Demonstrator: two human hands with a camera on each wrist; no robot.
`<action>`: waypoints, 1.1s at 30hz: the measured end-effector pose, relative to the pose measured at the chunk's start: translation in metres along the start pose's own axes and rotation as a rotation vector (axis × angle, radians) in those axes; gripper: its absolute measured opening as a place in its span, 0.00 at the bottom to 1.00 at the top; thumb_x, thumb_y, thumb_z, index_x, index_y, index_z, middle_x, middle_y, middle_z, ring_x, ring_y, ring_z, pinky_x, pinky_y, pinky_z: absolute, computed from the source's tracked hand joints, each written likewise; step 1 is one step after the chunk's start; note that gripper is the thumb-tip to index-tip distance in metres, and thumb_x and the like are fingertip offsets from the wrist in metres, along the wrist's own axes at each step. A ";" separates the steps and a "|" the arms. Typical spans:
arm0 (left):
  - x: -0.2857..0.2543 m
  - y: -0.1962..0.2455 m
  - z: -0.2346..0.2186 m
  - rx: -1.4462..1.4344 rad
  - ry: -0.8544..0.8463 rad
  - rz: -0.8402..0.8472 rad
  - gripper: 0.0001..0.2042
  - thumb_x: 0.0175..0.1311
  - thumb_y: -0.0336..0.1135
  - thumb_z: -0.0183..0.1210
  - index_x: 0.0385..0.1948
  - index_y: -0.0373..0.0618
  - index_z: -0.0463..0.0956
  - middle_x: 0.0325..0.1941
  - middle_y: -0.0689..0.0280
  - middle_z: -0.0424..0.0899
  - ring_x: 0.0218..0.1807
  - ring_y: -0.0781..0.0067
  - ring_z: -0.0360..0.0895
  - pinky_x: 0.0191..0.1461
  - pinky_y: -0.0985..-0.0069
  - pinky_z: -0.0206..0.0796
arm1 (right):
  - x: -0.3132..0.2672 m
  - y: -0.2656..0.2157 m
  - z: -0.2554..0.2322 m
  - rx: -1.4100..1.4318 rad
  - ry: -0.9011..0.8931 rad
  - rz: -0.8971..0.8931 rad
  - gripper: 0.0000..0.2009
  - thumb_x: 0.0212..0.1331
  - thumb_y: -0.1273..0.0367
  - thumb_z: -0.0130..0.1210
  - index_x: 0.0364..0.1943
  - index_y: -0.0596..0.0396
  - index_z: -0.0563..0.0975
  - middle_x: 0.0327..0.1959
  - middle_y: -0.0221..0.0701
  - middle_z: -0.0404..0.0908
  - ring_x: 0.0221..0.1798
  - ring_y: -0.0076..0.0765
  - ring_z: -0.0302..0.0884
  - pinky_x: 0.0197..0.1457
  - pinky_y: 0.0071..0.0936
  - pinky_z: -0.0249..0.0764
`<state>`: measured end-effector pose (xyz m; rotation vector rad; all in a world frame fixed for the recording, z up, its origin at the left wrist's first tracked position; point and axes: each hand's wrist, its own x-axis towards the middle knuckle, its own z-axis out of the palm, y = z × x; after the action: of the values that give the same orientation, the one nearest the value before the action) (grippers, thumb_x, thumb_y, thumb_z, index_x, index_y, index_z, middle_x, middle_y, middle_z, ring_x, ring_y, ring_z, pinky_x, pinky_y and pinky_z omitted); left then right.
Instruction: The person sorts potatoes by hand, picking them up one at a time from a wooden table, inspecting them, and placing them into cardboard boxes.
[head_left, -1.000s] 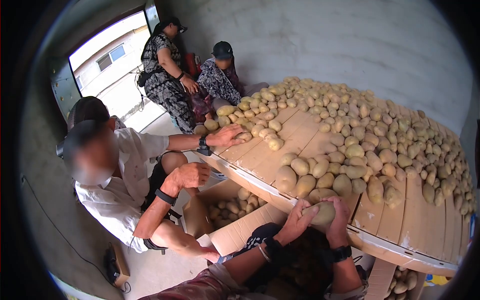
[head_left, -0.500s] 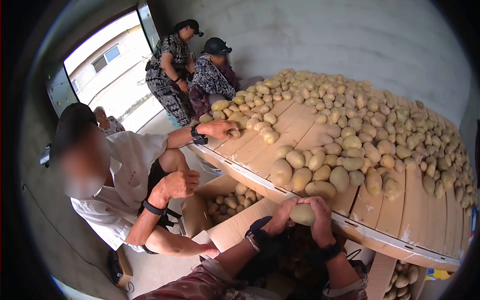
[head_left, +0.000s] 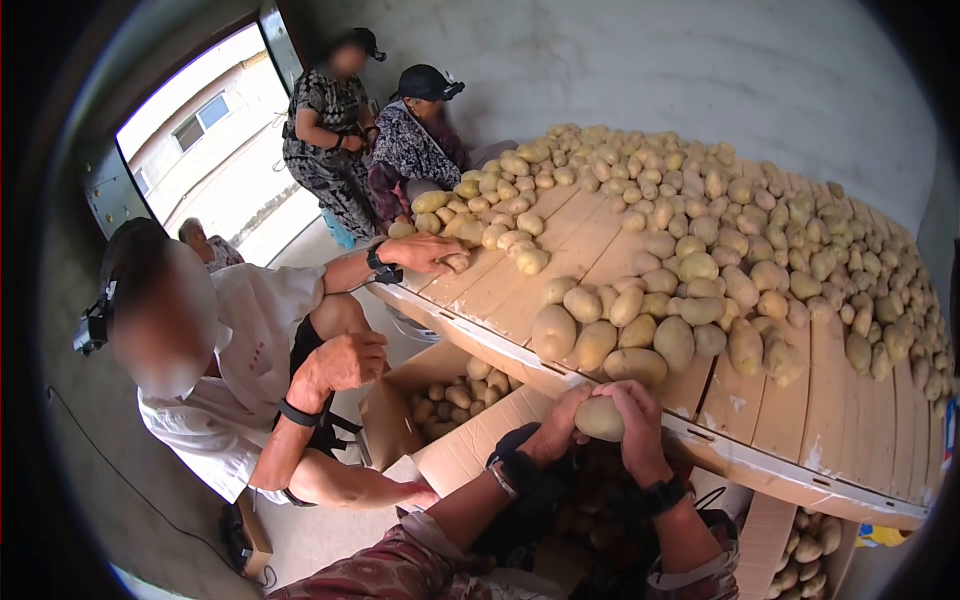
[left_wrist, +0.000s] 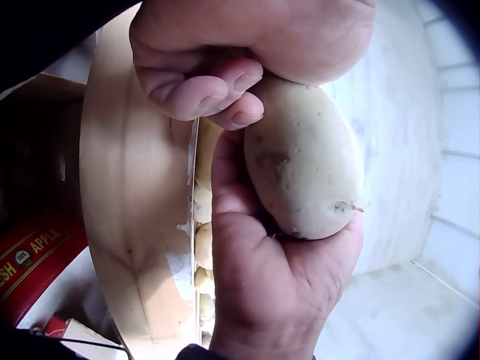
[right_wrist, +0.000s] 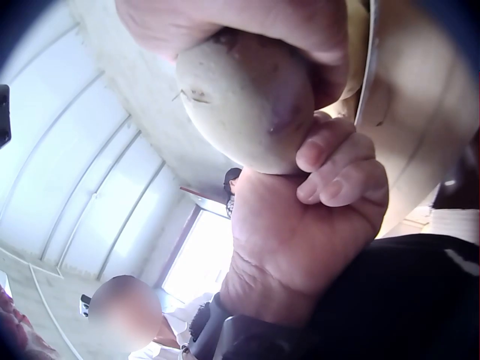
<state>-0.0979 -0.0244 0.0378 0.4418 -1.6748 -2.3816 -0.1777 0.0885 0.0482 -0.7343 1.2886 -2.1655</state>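
**A storeroom or packing shed for produce**

Potatoes [head_left: 700, 250] heap a slatted wooden counter [head_left: 500, 290], and more lie in open cardboard boxes [head_left: 480, 440] below its edge. The wall [head_left: 620, 65] is plain grey, and a wide doorway [head_left: 250, 225] opens onto daylight and a building [head_left: 175, 125] outside.

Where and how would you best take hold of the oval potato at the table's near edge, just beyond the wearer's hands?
I'd pinch the oval potato across its narrower middle, coming from above and the near side. It lies lengthwise roughly along the edge of the table, its near side free; neighbouring potatoes crowd it behind, so fingertips should probably curl over its top.
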 end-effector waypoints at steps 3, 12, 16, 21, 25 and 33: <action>0.001 0.000 0.001 -0.025 0.008 -0.025 0.15 0.67 0.48 0.38 0.33 0.48 0.67 0.20 0.71 0.67 0.15 0.83 0.59 0.18 0.84 0.51 | 0.001 0.001 0.000 0.044 0.005 0.018 0.08 0.63 0.71 0.46 0.31 0.59 0.75 0.32 0.29 0.79 0.34 0.21 0.75 0.40 0.20 0.72; 0.003 -0.002 -0.001 -0.062 -0.010 -0.052 0.16 0.68 0.48 0.37 0.33 0.47 0.68 0.20 0.71 0.68 0.15 0.82 0.60 0.18 0.84 0.51 | 0.000 -0.002 -0.004 -0.010 -0.022 0.068 0.08 0.63 0.70 0.45 0.32 0.60 0.73 0.36 0.34 0.78 0.37 0.27 0.75 0.42 0.24 0.74; 0.003 -0.003 0.003 -0.053 0.003 -0.062 0.15 0.68 0.47 0.37 0.33 0.47 0.68 0.20 0.71 0.67 0.15 0.82 0.60 0.18 0.84 0.51 | -0.002 -0.010 0.000 0.074 0.012 0.084 0.08 0.63 0.70 0.47 0.31 0.60 0.76 0.31 0.30 0.78 0.31 0.23 0.76 0.34 0.20 0.74; 0.005 -0.007 0.002 -0.056 -0.009 -0.038 0.15 0.68 0.47 0.36 0.33 0.48 0.68 0.19 0.71 0.66 0.15 0.82 0.59 0.18 0.84 0.51 | 0.000 -0.002 -0.002 0.036 0.017 0.048 0.09 0.63 0.70 0.47 0.31 0.60 0.76 0.31 0.30 0.78 0.31 0.22 0.75 0.34 0.20 0.74; 0.002 -0.002 0.003 -0.055 -0.014 -0.043 0.15 0.68 0.47 0.36 0.33 0.48 0.68 0.19 0.71 0.66 0.15 0.82 0.59 0.18 0.84 0.51 | 0.000 -0.001 -0.003 -0.013 0.014 0.000 0.09 0.63 0.69 0.47 0.31 0.61 0.76 0.32 0.29 0.78 0.31 0.21 0.75 0.34 0.21 0.74; 0.005 -0.006 -0.001 -0.008 -0.007 -0.024 0.18 0.68 0.50 0.35 0.36 0.47 0.69 0.21 0.70 0.71 0.14 0.83 0.61 0.15 0.86 0.50 | -0.003 -0.017 0.003 0.032 0.000 0.096 0.10 0.63 0.69 0.47 0.31 0.61 0.76 0.30 0.30 0.78 0.31 0.22 0.75 0.34 0.21 0.74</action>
<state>-0.1025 -0.0249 0.0309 0.4553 -1.6720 -2.4092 -0.1762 0.0963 0.0643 -0.6461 1.2605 -2.1044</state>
